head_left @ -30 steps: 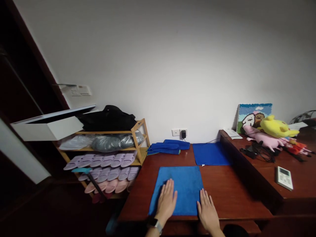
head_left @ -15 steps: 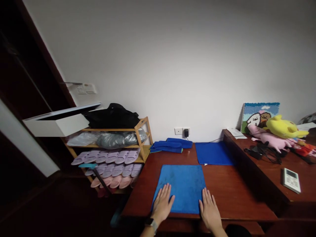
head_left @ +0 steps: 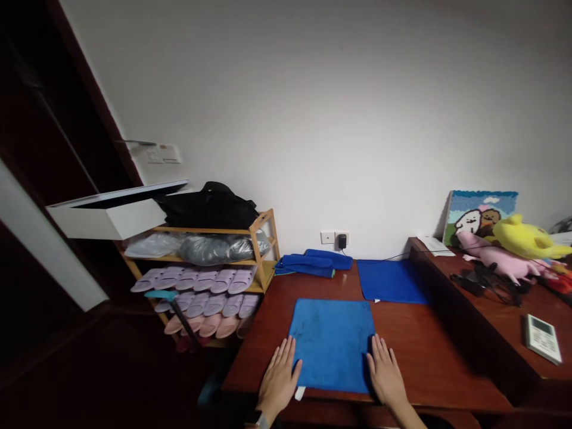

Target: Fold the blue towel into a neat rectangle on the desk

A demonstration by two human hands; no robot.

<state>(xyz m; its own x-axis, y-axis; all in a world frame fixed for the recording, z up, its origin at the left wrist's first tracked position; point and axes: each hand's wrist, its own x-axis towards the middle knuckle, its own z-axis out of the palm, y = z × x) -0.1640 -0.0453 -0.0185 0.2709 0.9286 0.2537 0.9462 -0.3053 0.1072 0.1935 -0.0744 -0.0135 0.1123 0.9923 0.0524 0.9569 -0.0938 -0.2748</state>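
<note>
A blue towel (head_left: 333,342) lies spread flat on the dark wooden table (head_left: 415,351) in front of me. My left hand (head_left: 277,378) rests flat, fingers stretched out, at the towel's near left corner, beside a small white tag. My right hand (head_left: 385,374) lies flat with fingers apart along the towel's near right edge. Neither hand holds anything.
A second flat blue towel (head_left: 389,281) and a stack of folded blue towels (head_left: 310,263) lie at the table's back. A wooden rack with slippers (head_left: 205,292) stands to the left. A higher desk on the right carries plush toys (head_left: 513,247), cables and a white remote (head_left: 543,338).
Both hands slid outward and toward me over the towel, from on top of it to its near corners. The view shifted slightly.
</note>
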